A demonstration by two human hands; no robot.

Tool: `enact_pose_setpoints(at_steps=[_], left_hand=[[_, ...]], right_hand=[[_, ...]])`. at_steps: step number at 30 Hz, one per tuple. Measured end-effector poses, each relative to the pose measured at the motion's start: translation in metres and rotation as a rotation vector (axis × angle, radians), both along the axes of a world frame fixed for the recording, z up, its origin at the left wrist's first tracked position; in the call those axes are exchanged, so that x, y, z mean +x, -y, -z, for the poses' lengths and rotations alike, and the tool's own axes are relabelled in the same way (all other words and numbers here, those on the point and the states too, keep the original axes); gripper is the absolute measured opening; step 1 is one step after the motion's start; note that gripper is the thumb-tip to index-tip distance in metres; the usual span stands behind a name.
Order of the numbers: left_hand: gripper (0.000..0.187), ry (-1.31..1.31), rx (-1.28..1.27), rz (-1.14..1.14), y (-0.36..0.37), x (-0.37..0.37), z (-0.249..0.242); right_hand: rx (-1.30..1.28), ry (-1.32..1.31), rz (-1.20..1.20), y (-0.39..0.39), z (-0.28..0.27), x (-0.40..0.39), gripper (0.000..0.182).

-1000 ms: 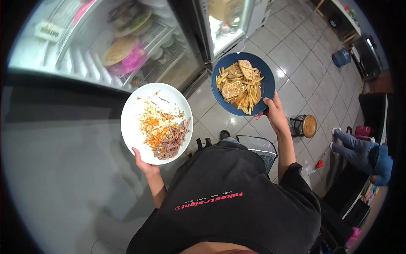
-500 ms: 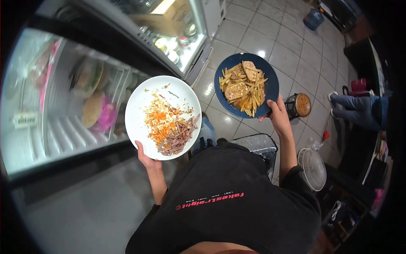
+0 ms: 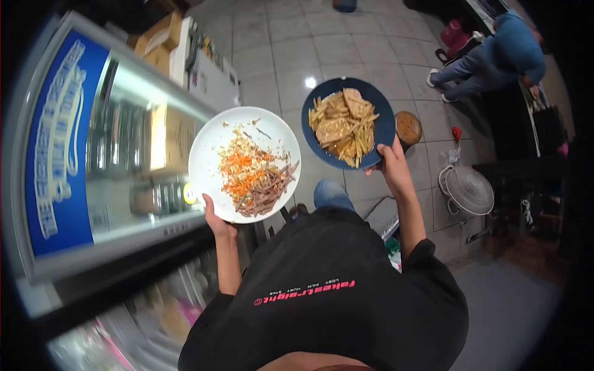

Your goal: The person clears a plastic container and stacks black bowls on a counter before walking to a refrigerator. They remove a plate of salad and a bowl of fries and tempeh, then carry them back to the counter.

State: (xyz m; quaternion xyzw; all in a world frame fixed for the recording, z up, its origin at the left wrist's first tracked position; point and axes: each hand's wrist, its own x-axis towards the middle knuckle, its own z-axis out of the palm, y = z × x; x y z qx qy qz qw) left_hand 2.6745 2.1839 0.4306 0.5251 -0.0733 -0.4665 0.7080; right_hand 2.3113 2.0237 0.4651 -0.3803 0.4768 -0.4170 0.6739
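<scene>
My left hand (image 3: 219, 221) grips the lower left edge of a white plate (image 3: 204, 145), thumb on the rim and fingers hidden below. On it lie orange shreds (image 3: 238, 164), pale crumbly bits and strips of brown meat (image 3: 266, 193). A dark blue plate (image 3: 385, 114) is held by its lower right edge in my right hand (image 3: 393, 162), thumb on top. It carries pale sticks like fries (image 3: 362, 136) and browned slabs (image 3: 333, 130) in brown sauce. Both plates are roughly level in front of me, apart from each other.
A lit glass-door fridge with a blue sign (image 3: 59, 148) stands to my left. Cardboard boxes (image 3: 162, 42) sit beyond it. On the right are a round stool (image 3: 408, 128), a fan (image 3: 468, 190) and a person in blue (image 3: 510, 46) by a counter. Grey tiles (image 3: 263, 31) cover the floor.
I have moved forward past the first fridge, so the blue-signed fridge is now beside me. The stool, fan and other person appear shifted in view. Both plates stay in my hands.
</scene>
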Motion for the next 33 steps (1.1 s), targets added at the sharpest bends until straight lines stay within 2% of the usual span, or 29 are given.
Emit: enact_pose_setpoints(at_steps=[3, 7, 10, 11, 14, 17, 18, 21, 24, 25, 26, 28, 33], left_hand=[[0.062, -0.041, -0.048, 0.033, -0.011, 0.006, 0.002], [0.06, -0.076, -0.132, 0.116, 0.051, 0.017, 0.012], [0.06, -0.041, -0.152, 0.141, 0.125, -0.008, 0.015], [0.06, -0.056, -0.135, 0.061, 0.032, 0.011, 0.029], [0.062, -0.077, -0.079, 0.063, 0.105, 0.002, 0.017], [0.062, -0.041, -0.105, 0.11, 0.218, -0.031, 0.008], [0.06, -0.045, -0.077, -0.006, 0.123, -0.031, 0.006], [0.059, -0.055, -0.088, 0.056, 0.225, -0.046, -0.003], [0.058, -0.072, -0.148, 0.148, 0.327, -0.042, 0.025], [0.058, -0.029, -0.126, 0.107, 0.285, -0.053, 0.004], [0.058, -0.034, -0.131, 0.14, 0.335, -0.056, 0.012], [0.057, -0.07, -0.158, 0.202, 0.396, -0.059, 0.024], [0.058, -0.083, -0.13, 0.302, 0.516, -0.06, 0.034]], right_hand=[[-0.07, 0.026, 0.023, -0.032, 0.001, -0.006, 0.039], [-0.048, 0.026, 0.189, 0.0, 0.02, -0.002, 0.043], [-0.05, 0.06, 0.219, 0.055, 0.028, -0.037, 0.049], [-0.03, 0.04, 0.141, -0.007, 0.037, -0.011, 0.049], [-0.002, 0.014, 0.177, 0.039, 0.027, -0.019, 0.049], [0.02, 0.032, 0.196, 0.129, 0.018, -0.063, 0.046], [0.027, 0.081, 0.114, 0.069, 0.014, -0.056, 0.044], [0.034, 0.11, 0.153, 0.143, 0.024, -0.07, 0.045], [0.007, 0.098, 0.231, 0.226, 0.039, -0.072, 0.047], [0.029, 0.125, 0.198, 0.205, 0.029, -0.08, 0.047], [0.012, 0.11, 0.277, 0.24, 0.034, -0.083, 0.047], [-0.009, 0.091, 0.278, 0.287, 0.042, -0.093, 0.047], [0.019, 0.083, 0.389, 0.365, 0.05, -0.088, 0.047]])
